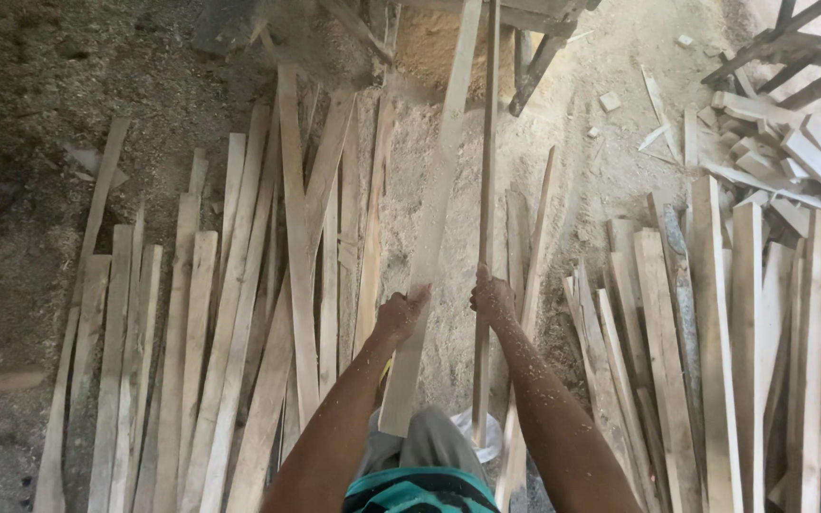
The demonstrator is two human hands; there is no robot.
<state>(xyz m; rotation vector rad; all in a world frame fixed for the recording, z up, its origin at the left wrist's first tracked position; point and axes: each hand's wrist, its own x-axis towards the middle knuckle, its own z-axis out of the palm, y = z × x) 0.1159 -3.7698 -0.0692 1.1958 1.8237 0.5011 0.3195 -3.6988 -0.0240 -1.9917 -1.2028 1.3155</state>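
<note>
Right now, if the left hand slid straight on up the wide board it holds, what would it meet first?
The left hand would follow the wide board toward the wooden frame at the top. Nothing shows on the board between, so the way looks free, though depth there is unclear.

Wide pale board (434,204) beside thin upright strip (486,190)

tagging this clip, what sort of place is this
Probably a sawmill or rough woodworking yard: sawdust floor, heaps of cut wooden slats, and the left hand and right hand each gripping a long slat.
</note>
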